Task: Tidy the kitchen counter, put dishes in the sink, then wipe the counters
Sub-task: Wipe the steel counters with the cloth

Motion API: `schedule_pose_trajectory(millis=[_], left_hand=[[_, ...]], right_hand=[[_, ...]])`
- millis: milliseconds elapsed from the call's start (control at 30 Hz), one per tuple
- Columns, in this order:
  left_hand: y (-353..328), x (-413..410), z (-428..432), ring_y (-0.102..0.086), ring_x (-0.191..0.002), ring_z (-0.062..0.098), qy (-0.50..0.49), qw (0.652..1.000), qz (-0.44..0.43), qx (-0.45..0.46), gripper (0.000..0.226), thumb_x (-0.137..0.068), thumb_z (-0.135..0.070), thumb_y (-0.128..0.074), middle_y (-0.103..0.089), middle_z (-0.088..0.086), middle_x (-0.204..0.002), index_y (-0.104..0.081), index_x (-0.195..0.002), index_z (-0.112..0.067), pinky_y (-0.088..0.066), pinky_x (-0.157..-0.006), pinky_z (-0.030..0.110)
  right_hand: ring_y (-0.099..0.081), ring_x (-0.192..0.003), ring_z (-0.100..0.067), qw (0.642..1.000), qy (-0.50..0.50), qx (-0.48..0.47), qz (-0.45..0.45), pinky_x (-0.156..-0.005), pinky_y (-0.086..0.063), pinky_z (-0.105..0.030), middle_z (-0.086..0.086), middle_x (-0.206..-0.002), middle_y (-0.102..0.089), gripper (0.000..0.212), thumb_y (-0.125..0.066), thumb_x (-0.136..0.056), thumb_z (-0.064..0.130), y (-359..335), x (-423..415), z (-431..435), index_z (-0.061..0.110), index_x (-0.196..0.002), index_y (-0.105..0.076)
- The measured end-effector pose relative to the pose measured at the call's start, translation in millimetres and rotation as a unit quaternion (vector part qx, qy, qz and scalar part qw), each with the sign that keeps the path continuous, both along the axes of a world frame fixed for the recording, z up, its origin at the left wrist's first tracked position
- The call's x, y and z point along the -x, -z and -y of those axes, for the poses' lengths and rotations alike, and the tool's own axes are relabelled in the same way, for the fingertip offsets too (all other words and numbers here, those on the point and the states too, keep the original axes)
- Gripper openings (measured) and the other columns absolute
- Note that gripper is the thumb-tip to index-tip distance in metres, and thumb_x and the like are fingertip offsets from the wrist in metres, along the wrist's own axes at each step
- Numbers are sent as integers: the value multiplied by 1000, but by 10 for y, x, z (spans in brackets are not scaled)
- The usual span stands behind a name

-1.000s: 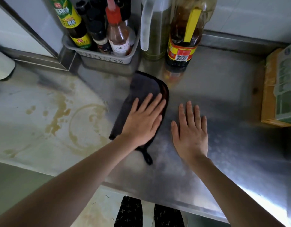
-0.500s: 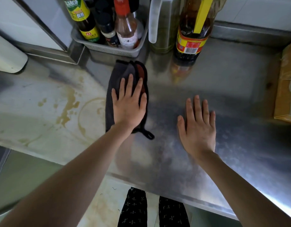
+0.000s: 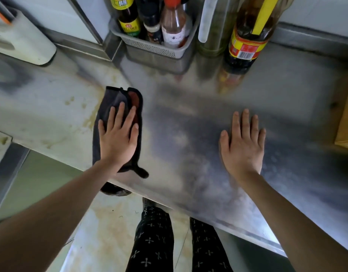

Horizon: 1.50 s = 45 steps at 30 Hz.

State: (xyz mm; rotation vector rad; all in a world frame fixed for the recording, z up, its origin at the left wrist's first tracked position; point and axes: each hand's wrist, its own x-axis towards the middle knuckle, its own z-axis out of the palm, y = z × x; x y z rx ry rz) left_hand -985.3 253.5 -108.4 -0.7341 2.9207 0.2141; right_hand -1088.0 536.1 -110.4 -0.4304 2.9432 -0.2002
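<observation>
A dark grey cloth (image 3: 112,103) with a reddish inner fold lies folded on the steel counter (image 3: 188,118), near its front edge. My left hand (image 3: 118,138) presses flat on the cloth with fingers spread. My right hand (image 3: 243,142) rests flat on the bare steel to the right, holding nothing. Yellow-brown stains (image 3: 71,101) mark the counter left of the cloth; the steel between my hands looks dull and smeared.
A grey perforated basket (image 3: 155,50) of sauce bottles stands at the back wall. Beside it stand a steel jug (image 3: 212,26) and a large oil bottle (image 3: 247,36). A cardboard box (image 3: 347,122) sits at the right edge, a white block (image 3: 22,42) at back left.
My left hand has slid the cloth leftward and toward the front edge, over the stained ring area. The right hand stays flat in place. The view has shifted left.
</observation>
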Motion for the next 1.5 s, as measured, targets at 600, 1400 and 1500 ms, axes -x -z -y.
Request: schedule_pose_trajectory(millis=[600,1400,1500], left_hand=[[-3,-510,408,-21,-141,25,257,966,18,-23,51,-96,-43,-22,-22,1,-154,-20,-146,-31,-21,-108,56],[11,442,1295,-28,-139,23,394,918,-24,-24,49,-94,-43,-30,-31,-2,-151,-34,-141,-29,-25,-104,56],[20,976,1243,-19,-142,23,338,940,-32,-24,51,-95,-44,-25,-22,-1,-154,-27,-144,-31,-17,-108,56]], right_hand=[[-14,-143,-32,991,128,26,-21,-114,-8,-50,-8,-156,-18,55,-26,-93,34,-157,-584,1152,13,-144,-31],[-9,-145,-25,996,79,-37,18,-115,-10,-47,-3,-157,-14,57,-10,-95,40,-47,-720,1832,21,-149,-14],[-9,-145,-25,997,77,-31,11,-115,-8,-46,-3,-157,-14,56,-10,-96,40,-36,-726,1823,21,-149,-14]])
